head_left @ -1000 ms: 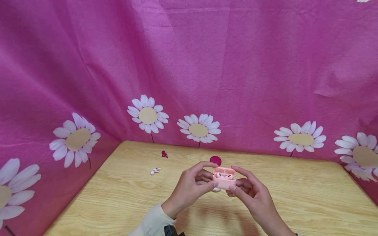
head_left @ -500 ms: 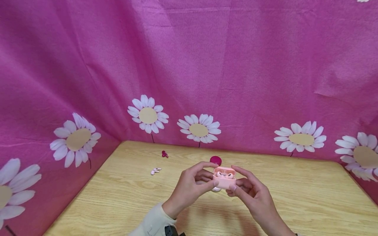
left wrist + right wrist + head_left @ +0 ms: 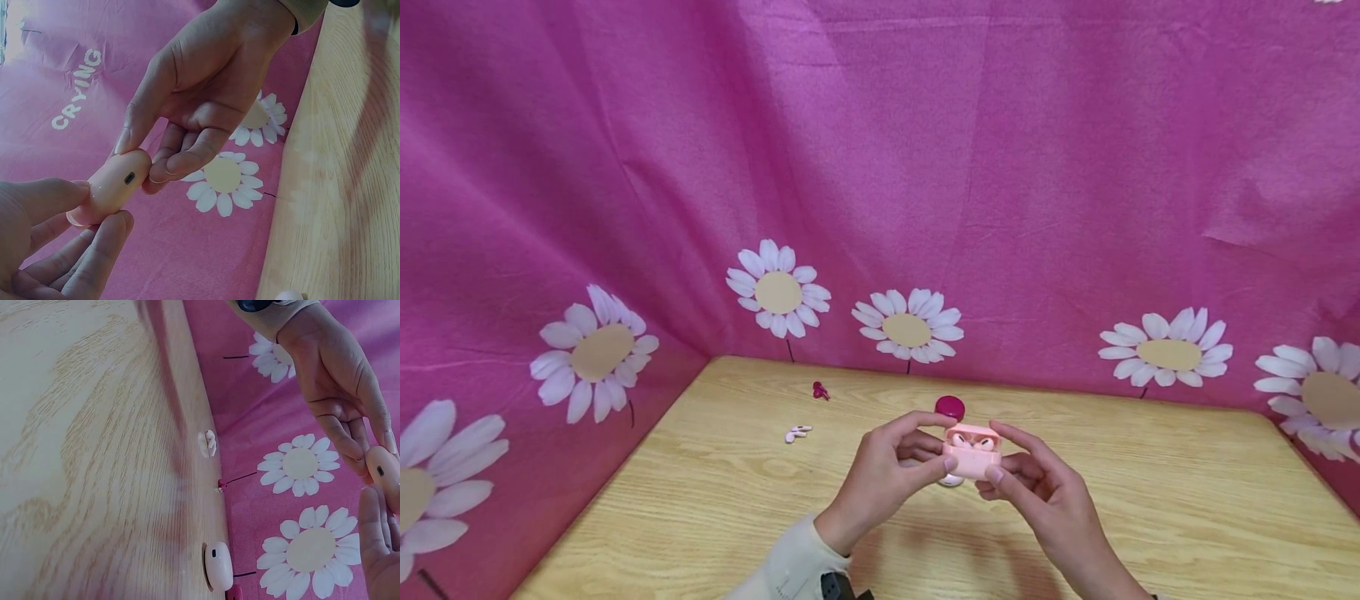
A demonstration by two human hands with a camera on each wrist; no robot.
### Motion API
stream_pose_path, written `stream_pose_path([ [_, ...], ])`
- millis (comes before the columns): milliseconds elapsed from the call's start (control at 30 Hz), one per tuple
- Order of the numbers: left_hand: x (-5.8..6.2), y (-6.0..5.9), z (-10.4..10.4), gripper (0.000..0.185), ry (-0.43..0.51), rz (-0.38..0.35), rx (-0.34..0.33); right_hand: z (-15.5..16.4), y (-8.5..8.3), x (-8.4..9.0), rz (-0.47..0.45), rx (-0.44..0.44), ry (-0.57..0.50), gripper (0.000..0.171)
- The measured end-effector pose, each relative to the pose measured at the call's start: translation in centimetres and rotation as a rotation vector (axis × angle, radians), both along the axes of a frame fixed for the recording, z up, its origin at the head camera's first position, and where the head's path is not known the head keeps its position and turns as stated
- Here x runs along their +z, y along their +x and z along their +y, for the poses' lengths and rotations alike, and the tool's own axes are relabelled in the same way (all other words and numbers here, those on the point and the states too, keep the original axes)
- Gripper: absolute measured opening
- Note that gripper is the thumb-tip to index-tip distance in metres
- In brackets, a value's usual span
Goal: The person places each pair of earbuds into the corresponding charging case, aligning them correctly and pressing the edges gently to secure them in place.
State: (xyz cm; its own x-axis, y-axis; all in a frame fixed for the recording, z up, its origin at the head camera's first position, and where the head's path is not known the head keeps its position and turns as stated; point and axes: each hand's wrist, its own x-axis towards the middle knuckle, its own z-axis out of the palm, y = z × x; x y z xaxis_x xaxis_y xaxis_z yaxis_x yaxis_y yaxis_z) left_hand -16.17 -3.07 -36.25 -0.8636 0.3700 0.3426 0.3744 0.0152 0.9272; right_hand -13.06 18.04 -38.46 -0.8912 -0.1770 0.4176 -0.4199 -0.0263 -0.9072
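A pink earbud case [image 3: 972,463] is held up over the table between both hands, its lid raised. Two white earbuds [image 3: 974,443] with dark tips sit inside it. My left hand [image 3: 883,475] grips the case's left end, thumb on the front and index finger at the lid. At the other end, my right hand [image 3: 1051,492] pinches it in the same way. The case's underside, with a charging port [image 3: 129,179], faces the left wrist camera. Behind the held case, a white earbud case [image 3: 219,565] rests on the table, mostly hidden in the head view.
A round magenta case [image 3: 950,407] stands on the wooden table [image 3: 715,500] beyond the hands. Further left lie white earbuds [image 3: 797,433] and, behind them, magenta earbuds [image 3: 822,390]. A pink cloth [image 3: 1030,167] printed with daisies walls the table's back and sides.
The pink case's lid now shows less of its inner face, and its top edge sits closer above the earbuds. Both hands keep their hold in nearly the same place.
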Motion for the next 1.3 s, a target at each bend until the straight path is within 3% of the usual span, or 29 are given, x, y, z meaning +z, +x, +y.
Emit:
stream_pose_path([
  [1300,-0.01,-0.02,0.24,0.027,-0.010,-0.022,0.010,0.01,0.02,0.06,-0.037,-0.012,-0.005,0.038],
])
